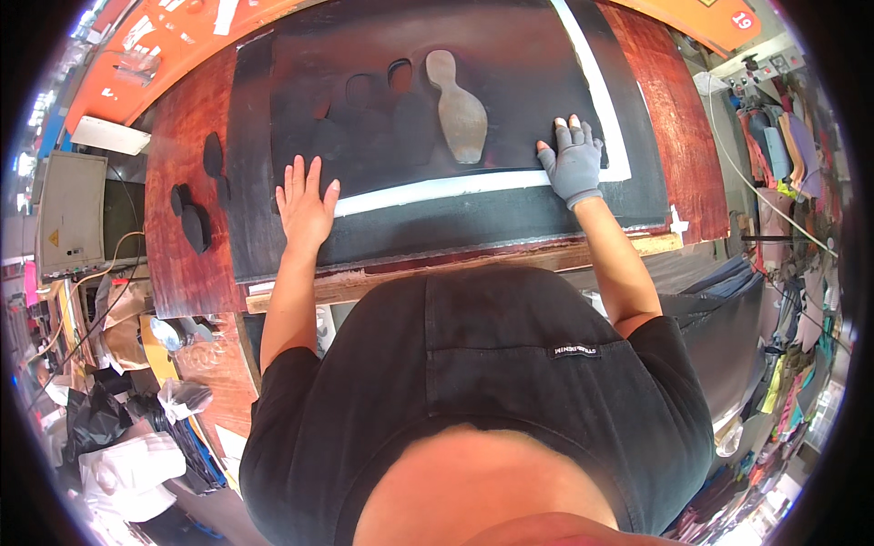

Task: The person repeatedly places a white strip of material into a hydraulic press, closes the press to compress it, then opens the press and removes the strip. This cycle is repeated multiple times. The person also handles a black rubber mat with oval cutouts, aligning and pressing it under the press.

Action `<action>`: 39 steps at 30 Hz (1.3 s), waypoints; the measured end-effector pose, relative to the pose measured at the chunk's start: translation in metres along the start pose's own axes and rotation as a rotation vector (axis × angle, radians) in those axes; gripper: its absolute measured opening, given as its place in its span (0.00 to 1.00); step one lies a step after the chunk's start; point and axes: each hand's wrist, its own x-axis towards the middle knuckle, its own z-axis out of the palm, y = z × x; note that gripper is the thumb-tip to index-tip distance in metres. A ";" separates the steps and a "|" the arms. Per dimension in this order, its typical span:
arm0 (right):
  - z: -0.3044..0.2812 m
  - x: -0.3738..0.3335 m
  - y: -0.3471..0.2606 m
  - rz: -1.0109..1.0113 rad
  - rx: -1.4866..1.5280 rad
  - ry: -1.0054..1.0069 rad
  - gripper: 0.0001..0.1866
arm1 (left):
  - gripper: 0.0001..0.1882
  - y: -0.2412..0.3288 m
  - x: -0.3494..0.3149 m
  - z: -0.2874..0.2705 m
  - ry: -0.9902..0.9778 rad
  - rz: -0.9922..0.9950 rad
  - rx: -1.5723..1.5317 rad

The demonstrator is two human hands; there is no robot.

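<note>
A black sheet (382, 150) lies flat on a larger black board (437, 221), bordered along its near and right sides by a white strip (455, 185). My left hand (308, 202) is bare and rests flat at the sheet's near left corner, fingers spread. In a grey glove with uncovered fingertips, my right hand (574, 162) lies open over the near right corner. Between them, farther up, sits a grey-brown shoe-sole-shaped piece (462, 114); whether it is a cutting die or a template cannot be told. Left of it, curved sole-shaped outlines (360, 91) mark the sheet.
Several black sole-shaped pieces (195, 227) lie on the reddish wooden tabletop (182, 273) at left. An orange machine part (173, 45) spans the far side. A grey metal box (71, 214) stands at far left. Plastic bags (132, 473) fill the lower left; colourful material hangs (783, 150) at right.
</note>
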 end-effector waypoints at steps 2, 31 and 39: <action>-0.006 0.001 -0.002 -0.015 -0.004 -0.044 0.32 | 0.30 0.000 0.001 -0.008 -0.062 -0.034 0.005; -0.028 0.090 -0.081 0.015 0.416 -0.246 0.34 | 0.23 0.150 0.009 0.029 0.138 0.419 -0.302; -0.027 0.084 -0.078 0.019 0.438 -0.132 0.26 | 0.23 0.152 0.007 0.029 0.143 0.422 -0.308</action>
